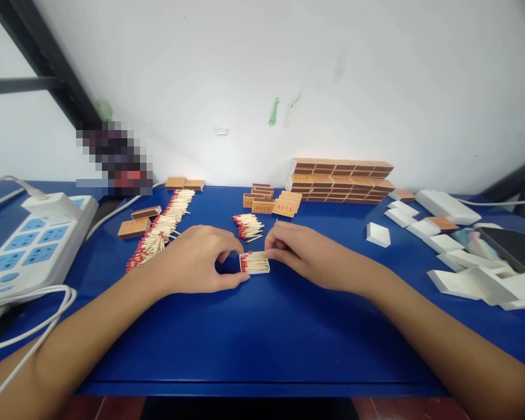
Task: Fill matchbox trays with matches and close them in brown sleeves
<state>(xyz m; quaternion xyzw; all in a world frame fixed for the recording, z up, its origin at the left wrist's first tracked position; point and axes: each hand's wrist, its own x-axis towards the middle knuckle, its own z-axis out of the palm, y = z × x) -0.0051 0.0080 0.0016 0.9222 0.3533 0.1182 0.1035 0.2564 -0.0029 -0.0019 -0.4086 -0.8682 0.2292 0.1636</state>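
A small white matchbox tray (256, 270) filled with red-tipped matches (254, 261) lies on the blue table in front of me. My left hand (201, 259) grips its left end between the thumb at the near side and the fingers at the far side. At the right end, my right hand (300, 251) has thumb and index finger pinched together against the tray's edge; what they hold is hidden. A small red tip pokes out behind its knuckles. Just beyond the tray sits a small pile of loose matches (247, 226). A long heap of matches (168, 224) stretches behind my left hand.
Closed matchboxes (341, 181) are stacked against the wall, with several smaller box sleeves (262, 204) left of them. White empty trays (441, 245) and a dark phone (511, 248) lie at right. A power strip (30, 245) with white cables occupies the left.
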